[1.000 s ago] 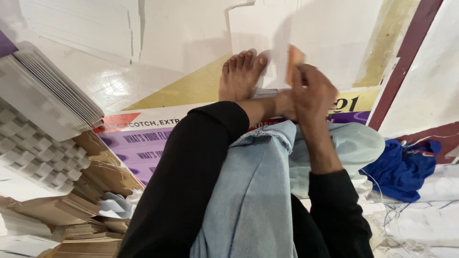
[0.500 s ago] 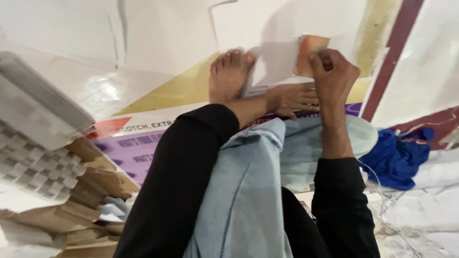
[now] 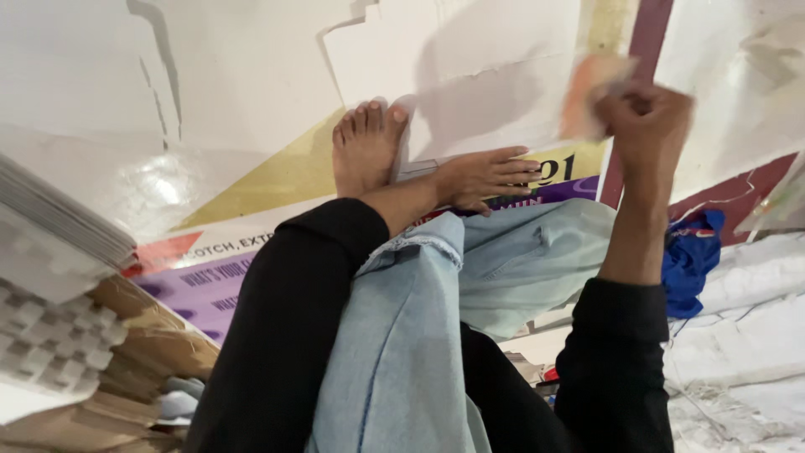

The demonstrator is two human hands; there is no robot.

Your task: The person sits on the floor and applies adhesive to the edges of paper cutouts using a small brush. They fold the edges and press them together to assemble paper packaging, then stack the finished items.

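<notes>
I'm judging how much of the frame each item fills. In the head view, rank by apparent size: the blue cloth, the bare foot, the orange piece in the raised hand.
1. Blue cloth, partly hidden by the right forearm.
2. Bare foot; close to the cloth, so this order is unsure.
3. Orange piece held in the right hand; blurred, smallest.

The person wore a black top with long sleeves; each sleeve (image 3: 277,327) ran down the arm and ended short of the wrist, leaving the forearm bare. The cloth was plain and matte, without print or trim. The left hand (image 3: 486,178) and right hand (image 3: 646,126) were bare, with no rings, watch or gloves. The jeans (image 3: 436,335) were pale blue denim, with a frayed hem and visible seams. One foot (image 3: 365,147) was bare.
</notes>
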